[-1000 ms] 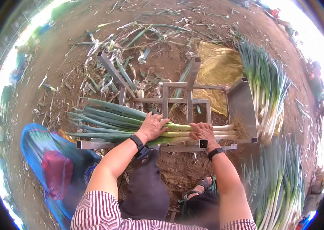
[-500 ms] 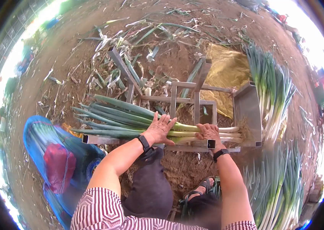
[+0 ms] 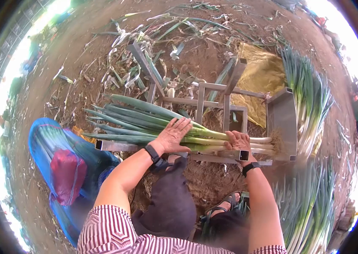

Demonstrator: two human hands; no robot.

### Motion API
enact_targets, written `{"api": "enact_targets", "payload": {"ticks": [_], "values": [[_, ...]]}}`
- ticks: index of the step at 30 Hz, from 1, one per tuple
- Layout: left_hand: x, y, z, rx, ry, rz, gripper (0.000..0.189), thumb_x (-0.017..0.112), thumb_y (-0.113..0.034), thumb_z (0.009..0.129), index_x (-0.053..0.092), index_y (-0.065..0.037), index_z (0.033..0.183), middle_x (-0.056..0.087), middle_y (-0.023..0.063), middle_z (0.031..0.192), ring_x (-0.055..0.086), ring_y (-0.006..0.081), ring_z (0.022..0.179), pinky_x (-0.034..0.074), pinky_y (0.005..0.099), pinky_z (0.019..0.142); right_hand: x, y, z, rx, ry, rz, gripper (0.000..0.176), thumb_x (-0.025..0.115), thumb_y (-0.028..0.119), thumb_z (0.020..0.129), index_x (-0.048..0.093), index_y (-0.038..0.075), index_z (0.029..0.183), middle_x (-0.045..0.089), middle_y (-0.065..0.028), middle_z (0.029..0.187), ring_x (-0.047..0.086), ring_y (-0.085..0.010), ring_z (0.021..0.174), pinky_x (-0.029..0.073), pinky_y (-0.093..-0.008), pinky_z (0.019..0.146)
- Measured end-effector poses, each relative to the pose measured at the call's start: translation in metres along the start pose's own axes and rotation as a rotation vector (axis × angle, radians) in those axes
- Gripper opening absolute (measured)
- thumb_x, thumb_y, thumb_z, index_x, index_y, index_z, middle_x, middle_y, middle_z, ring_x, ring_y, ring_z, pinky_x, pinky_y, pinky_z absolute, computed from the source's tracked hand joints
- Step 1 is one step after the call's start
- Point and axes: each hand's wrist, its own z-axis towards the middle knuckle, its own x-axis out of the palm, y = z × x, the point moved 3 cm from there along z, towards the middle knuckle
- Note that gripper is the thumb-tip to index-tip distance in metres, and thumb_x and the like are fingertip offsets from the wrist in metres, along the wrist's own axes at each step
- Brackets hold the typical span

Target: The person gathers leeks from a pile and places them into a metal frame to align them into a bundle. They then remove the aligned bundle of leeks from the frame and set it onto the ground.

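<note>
Green leaves and white stems make up the bundle of green onions [image 3: 145, 120] lying across the metal rack [image 3: 213, 101] at the middle of the frame. My left hand [image 3: 174, 136] lies flat on the bundle where green turns pale, with its fingers wide and spread. My right hand [image 3: 239, 142] sits further right on the white stems, fingers bent over them; I cannot tell whether they close underneath. The bundle's long axis runs left to right, dipping slightly toward the right. The rooty ends point right and sit just beside the upright end plate [image 3: 282, 118], while the leaf tips point left and fan out past the rack's left end. That overhang is my worry: the leaves have nothing under them, so I judge they could sag and drag the stalks sideways if my flat palm eases off. The round stems could also roll over the near rail toward my knees. More green onions lie in a pile on the ground [image 3: 310, 93] at the right, near a yellow sheet [image 3: 261, 72], and a blue bag [image 3: 60, 165] sits at lower left.
</note>
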Motion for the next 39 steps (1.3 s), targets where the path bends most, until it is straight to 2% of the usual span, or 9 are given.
{"api": "enact_targets", "payload": {"ticks": [3, 7, 10, 17, 20, 23, 32, 36, 39], "values": [[-0.004, 0.010, -0.009, -0.045, 0.007, -0.072, 0.107, 0.074, -0.057, 0.066, 0.026, -0.006, 0.147, 0.023, 0.0143, 0.153, 0.018, 0.0302, 0.143, 0.010, 0.0455, 0.118, 0.002, -0.003, 0.001, 0.024, 0.039, -0.008, 0.050, 0.058, 0.046, 0.083, 0.051, 0.027, 0.128, 0.051, -0.0043, 0.122, 0.044, -0.0285, 0.115, 0.029, -0.0428, 0.103], [-0.011, -0.004, -0.001, -0.100, 0.115, 0.024, 0.117, 0.078, -0.060, 0.059, 0.024, -0.009, 0.149, 0.022, 0.0162, 0.153, 0.018, 0.0345, 0.143, 0.009, 0.0526, 0.116, 0.001, -0.002, 0.001, 0.015, 0.019, -0.013, 0.049, 0.058, 0.047, 0.082, 0.050, 0.028, 0.127, 0.052, -0.0046, 0.120, 0.045, -0.0286, 0.114, 0.029, -0.0431, 0.102], [-0.011, -0.016, 0.008, -0.133, 0.138, 0.058, 0.120, 0.078, -0.061, 0.057, 0.022, -0.008, 0.149, 0.021, 0.0180, 0.153, 0.017, 0.0356, 0.143, 0.009, 0.0532, 0.116, 0.000, -0.002, 0.002, 0.025, 0.036, -0.030, 0.049, 0.057, 0.047, 0.083, 0.049, 0.027, 0.127, 0.053, -0.0049, 0.119, 0.045, -0.0285, 0.114, 0.030, -0.0428, 0.101], [0.001, -0.022, 0.017, -0.128, 0.099, 0.025, 0.118, 0.079, -0.058, 0.057, 0.025, -0.006, 0.148, 0.028, 0.0191, 0.148, 0.020, 0.0350, 0.142, 0.010, 0.0522, 0.116, -0.004, 0.000, 0.004, 0.021, 0.056, -0.020, 0.048, 0.056, 0.048, 0.084, 0.050, 0.027, 0.127, 0.054, -0.0053, 0.116, 0.047, -0.0273, 0.113, 0.031, -0.0419, 0.099], [0.003, -0.022, 0.016, -0.101, 0.025, 0.035, 0.112, 0.080, -0.056, 0.056, 0.031, -0.006, 0.144, 0.036, 0.0183, 0.139, 0.027, 0.0346, 0.137, 0.014, 0.0496, 0.115, -0.003, 0.000, 0.004, 0.013, 0.053, -0.037, 0.047, 0.058, 0.046, 0.083, 0.050, 0.027, 0.126, 0.055, -0.0053, 0.115, 0.047, -0.0263, 0.113, 0.031, -0.0415, 0.099], [0.001, -0.024, 0.020, -0.085, 0.038, 0.041, 0.108, 0.081, -0.053, 0.056, 0.036, -0.006, 0.141, 0.040, 0.0177, 0.133, 0.033, 0.0339, 0.131, 0.018, 0.0468, 0.114, -0.003, 0.000, 0.004, 0.015, 0.062, -0.040, 0.046, 0.059, 0.043, 0.082, 0.051, 0.026, 0.124, 0.055, -0.0050, 0.113, 0.047, -0.0254, 0.113, 0.030, -0.0414, 0.099], [-0.002, -0.024, 0.020, -0.009, -0.066, 0.015, 0.100, 0.084, -0.048, 0.054, 0.043, -0.007, 0.135, 0.043, 0.0150, 0.120, 0.040, 0.0314, 0.120, 0.026, 0.0430, 0.109, -0.005, 0.003, 0.004, -0.004, 0.020, -0.023, 0.043, 0.060, 0.042, 0.083, 0.053, 0.025, 0.122, 0.054, -0.0042, 0.115, 0.048, -0.0235, 0.113, 0.030, -0.0404, 0.100], [-0.003, -0.025, 0.020, -0.013, -0.058, 0.042, 0.101, 0.084, -0.050, 0.054, 0.044, -0.007, 0.136, 0.045, 0.0140, 0.123, 0.039, 0.0302, 0.122, 0.023, 0.0420, 0.112, -0.013, 0.008, 0.003, 0.005, 0.036, -0.011, 0.043, 0.061, 0.043, 0.084, 0.053, 0.024, 0.122, 0.054, -0.0040, 0.117, 0.048, -0.0228, 0.114, 0.029, -0.0400, 0.101], [0.002, -0.025, 0.020, -0.037, -0.028, 0.081, 0.107, 0.082, -0.052, 0.056, 0.035, -0.007, 0.141, 0.039, 0.0158, 0.131, 0.031, 0.0328, 0.131, 0.018, 0.0432, 0.116, -0.015, 0.009, 0.003, 0.006, 0.022, 0.011, 0.043, 0.060, 0.042, 0.084, 0.054, 0.023, 0.122, 0.055, -0.0051, 0.115, 0.049, -0.0235, 0.113, 0.029, -0.0401, 0.101]]}}
